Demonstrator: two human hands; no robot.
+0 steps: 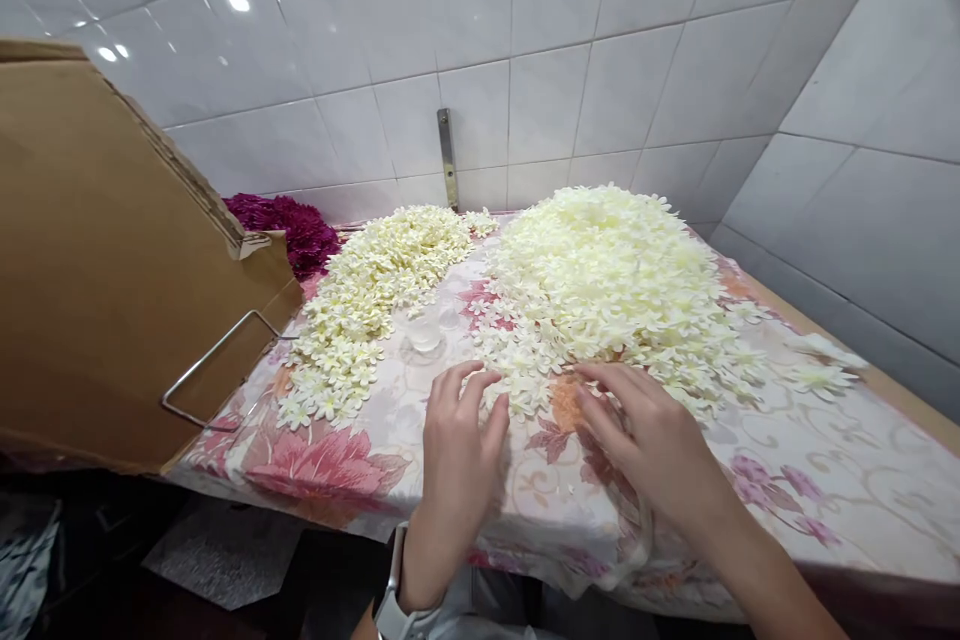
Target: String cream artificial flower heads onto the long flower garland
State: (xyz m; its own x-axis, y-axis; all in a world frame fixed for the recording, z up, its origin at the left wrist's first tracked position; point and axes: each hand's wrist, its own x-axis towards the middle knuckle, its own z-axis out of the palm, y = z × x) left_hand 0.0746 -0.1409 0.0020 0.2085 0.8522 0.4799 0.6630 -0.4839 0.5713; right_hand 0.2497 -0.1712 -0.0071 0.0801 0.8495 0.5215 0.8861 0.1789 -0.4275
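Observation:
My left hand (pixel 461 445), with a watch (pixel 401 590) on its wrist, hovers over the flowered tablecloth at the near edge of the white flowers. Its fingers are bent and apart, and I see nothing in them. Further right, my right hand (pixel 649 435) reaches to the front of a large heap of pale white flowers (pixel 607 270). Its thumb and forefinger are slightly apart beside the loose blossoms; the other fingers are partly hidden. A small clear dish (pixel 425 333) sits beyond my left hand. Left of it lies a heap of smaller cream flowers (pixel 390 260).
A tall cardboard box (pixel 112 270) blocks the left side, with a bent metal wire (pixel 214 365) in front. Dark purple flowers (pixel 289 225) lie behind it. The patterned tablecloth (pixel 847 460) covers the table up to a tiled wall (pixel 555 100) with a metal bracket (pixel 447 160).

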